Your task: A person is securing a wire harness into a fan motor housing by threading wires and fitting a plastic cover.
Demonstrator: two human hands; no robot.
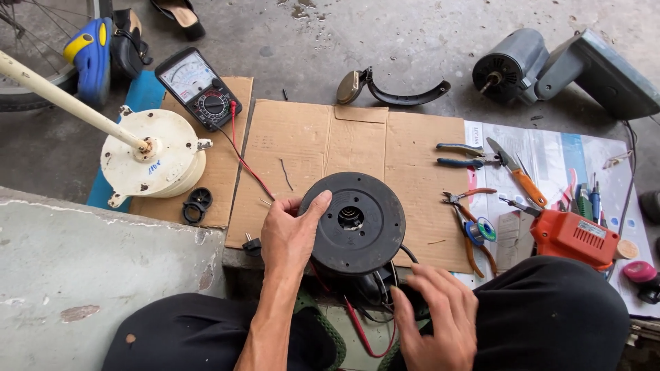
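A round black motor housing with a bearing hole in its middle stands tilted at the near edge of a flattened cardboard sheet. My left hand grips its left rim, thumb laid over the top face. My right hand reaches under its lower right side, fingers curled among black wires and a red lead there. I cannot tell exactly what the right fingers pinch.
An analog multimeter lies at the back left, its red lead running toward me. A white motor on a pole, pliers, a screwdriver, an orange power tool and a grey motor surround the cardboard. A concrete ledge is left.
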